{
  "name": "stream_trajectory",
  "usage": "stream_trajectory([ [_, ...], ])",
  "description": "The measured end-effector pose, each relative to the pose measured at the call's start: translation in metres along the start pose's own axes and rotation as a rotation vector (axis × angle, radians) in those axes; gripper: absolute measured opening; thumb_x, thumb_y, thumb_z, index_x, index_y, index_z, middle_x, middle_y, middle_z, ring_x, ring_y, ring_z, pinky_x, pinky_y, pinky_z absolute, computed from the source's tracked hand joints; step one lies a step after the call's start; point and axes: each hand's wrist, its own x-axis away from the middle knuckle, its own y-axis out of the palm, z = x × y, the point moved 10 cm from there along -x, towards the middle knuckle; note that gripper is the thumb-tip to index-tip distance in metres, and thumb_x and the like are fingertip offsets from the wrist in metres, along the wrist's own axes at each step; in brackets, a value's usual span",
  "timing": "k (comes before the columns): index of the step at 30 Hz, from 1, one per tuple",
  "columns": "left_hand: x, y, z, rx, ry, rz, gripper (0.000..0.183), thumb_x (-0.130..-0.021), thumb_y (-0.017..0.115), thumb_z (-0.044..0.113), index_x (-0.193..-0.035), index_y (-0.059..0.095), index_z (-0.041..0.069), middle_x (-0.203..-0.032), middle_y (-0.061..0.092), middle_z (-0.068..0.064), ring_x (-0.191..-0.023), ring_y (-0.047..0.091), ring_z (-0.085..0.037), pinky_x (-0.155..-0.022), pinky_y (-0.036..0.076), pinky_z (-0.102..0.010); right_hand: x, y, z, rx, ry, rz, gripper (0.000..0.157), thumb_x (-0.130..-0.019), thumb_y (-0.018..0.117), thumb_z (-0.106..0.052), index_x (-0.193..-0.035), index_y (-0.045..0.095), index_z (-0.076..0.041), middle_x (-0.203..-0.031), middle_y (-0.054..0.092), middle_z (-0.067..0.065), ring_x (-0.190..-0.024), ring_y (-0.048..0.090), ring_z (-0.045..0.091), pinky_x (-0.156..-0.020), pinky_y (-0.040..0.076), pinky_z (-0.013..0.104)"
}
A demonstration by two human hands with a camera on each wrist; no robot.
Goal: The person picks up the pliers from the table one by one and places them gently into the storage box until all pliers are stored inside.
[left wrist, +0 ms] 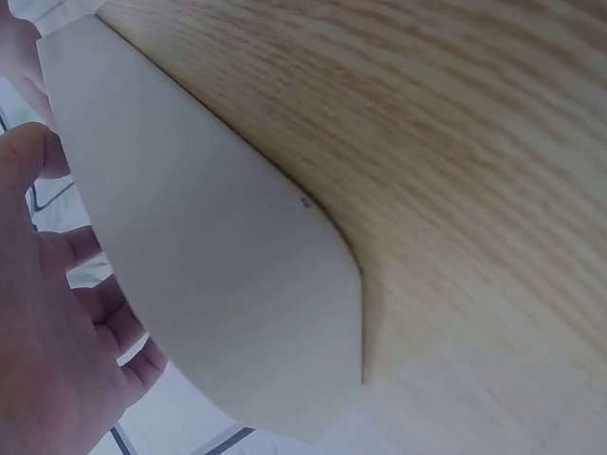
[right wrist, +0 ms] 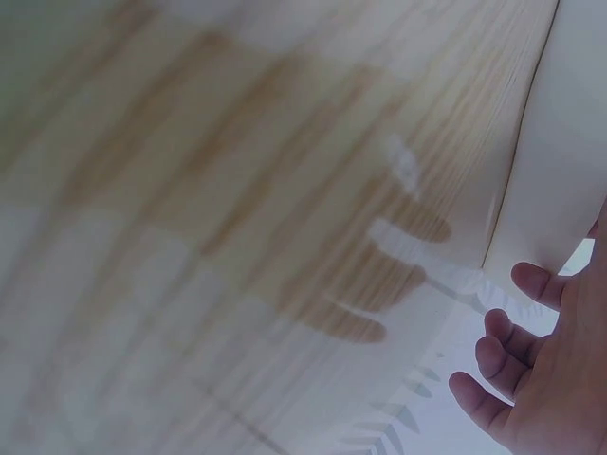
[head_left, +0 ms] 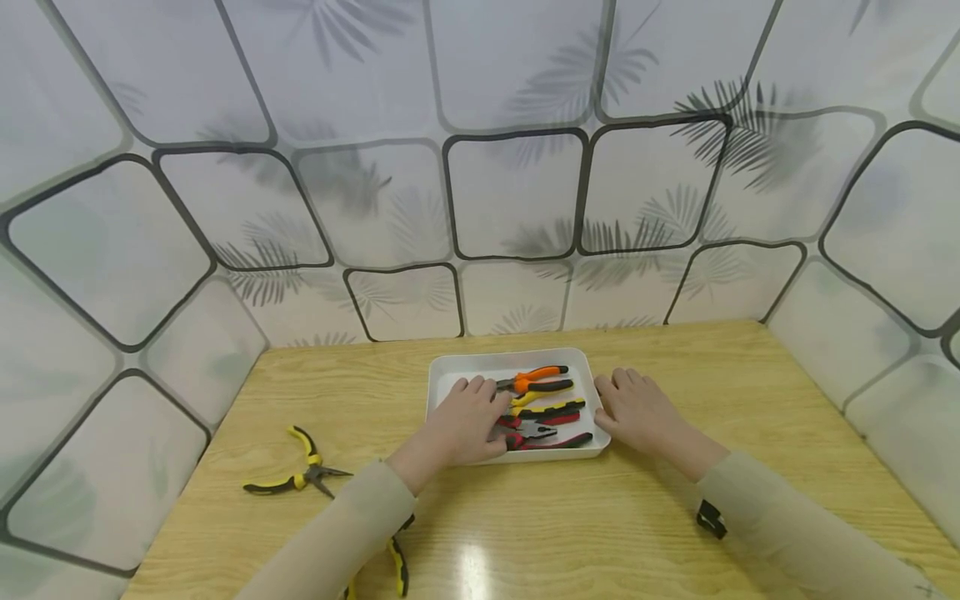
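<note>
Head view: a shallow white tray with rounded corners sits on the wood-grained surface, between the two hands.
Tray contents: several pliers lie in it, their grips mostly towards its right side; the left part is partly covered, so the full count cannot be told.
Orange-and-black pliers: nearest the tray's far wall, orange grips with black ends, grey metal head pointing left.
Yellow-and-black grips: just below the orange pair, across the middle of the tray.
Red-and-black grips: nearer the front wall, beside a bare grey metal plier head that points right.
Left hand: over the tray's left part, fingers bent across the rim; the wall hides the fingertips in the left wrist view, so whether they hold anything cannot be told.
Right hand: at the tray's right wall, fingers loosely bent and apart, nothing in its grasp.
Long-nosed pliers: outside the tray to the left, yellow-and-black grips spread wide, slim dark jaws parted.
Handle by the left sleeve: yellow and black, the rest of its tool hidden under the arm.
</note>
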Motion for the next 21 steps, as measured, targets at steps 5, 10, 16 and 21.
stream_trajectory([
  [5, -0.001, -0.006, 0.001, -0.007, 0.005, 0.03, 0.038, -0.091, 0.06, 0.038, -0.123, 0.059, 0.017, -0.105, 0.056, 0.0, -0.093, 0.046, -0.018, -0.083, 0.037, -0.033, 0.0, -0.003, -0.002, 0.009, 0.004, -0.007, 0.02, -0.096, 0.062, -0.028, -0.102, 0.054, -0.011, -0.086, 0.044, 0.005, -0.076, 0.038, 0.021, -0.066, 0.03, 0.034],
  [10, -0.002, -0.01, 0.0, -0.02, 0.0, 0.03, 0.04, -0.092, 0.062, 0.044, -0.122, 0.059, 0.017, -0.106, 0.057, -0.001, -0.095, 0.048, -0.019, -0.084, 0.041, -0.034, 0.0, -0.003, -0.002, 0.006, 0.001, -0.004, 0.02, -0.096, 0.062, -0.028, -0.102, 0.054, -0.011, -0.086, 0.044, 0.005, -0.076, 0.038, 0.021, -0.066, 0.03, 0.034],
  [16, -0.001, -0.012, -0.001, -0.023, -0.001, 0.045, 0.04, -0.092, 0.062, 0.045, -0.12, 0.059, 0.017, -0.104, 0.057, -0.001, -0.094, 0.048, -0.02, -0.084, 0.04, -0.035, 0.0, 0.0, -0.001, 0.001, 0.003, -0.024, 0.019, -0.096, 0.059, -0.028, -0.101, 0.053, -0.011, -0.086, 0.042, 0.005, -0.076, 0.037, 0.021, -0.066, 0.029, 0.034],
  [21, 0.001, -0.013, -0.002, -0.048, -0.001, 0.043, 0.04, -0.092, 0.061, 0.046, -0.12, 0.06, 0.017, -0.105, 0.057, -0.001, -0.094, 0.049, -0.02, -0.085, 0.041, -0.035, 0.0, 0.0, -0.001, -0.004, 0.006, -0.034, 0.02, -0.097, 0.06, -0.029, -0.102, 0.053, -0.011, -0.086, 0.043, 0.006, -0.077, 0.038, 0.022, -0.066, 0.03, 0.034],
])
